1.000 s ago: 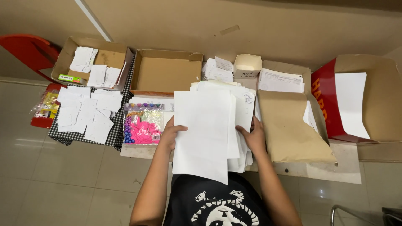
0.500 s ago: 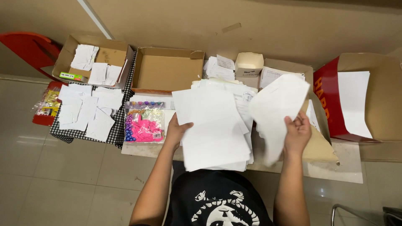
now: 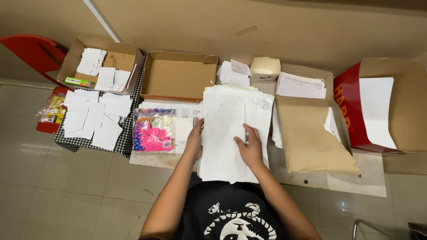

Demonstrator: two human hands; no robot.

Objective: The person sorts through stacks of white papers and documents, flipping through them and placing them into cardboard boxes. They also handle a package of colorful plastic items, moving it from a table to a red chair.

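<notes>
Currently we have both hands on the paper stack point(image 3: 231, 133), dead centre on the worktop point(image 3: 369, 178). Left hand point(image 3: 194, 140) has its grip clasped on the stack's left edge; right hand point(image 3: 251, 149) lies flat on top, grip released. Brown envelope point(image 3: 311, 138) just right of stack, pink bead bag point(image 3: 153, 131) just left.

**Boxes and packs on the bench**

Far left, an open cardboard box point(image 3: 116, 60) with a small green pack point(image 3: 79, 82) inside. Next right, another cardboard box point(image 3: 178, 78). Clear bag point(image 3: 153, 131) of pink stuff nearer. Small cream carton point(image 3: 265, 69) far centre, red-sided box point(image 3: 344, 111) right.
</notes>
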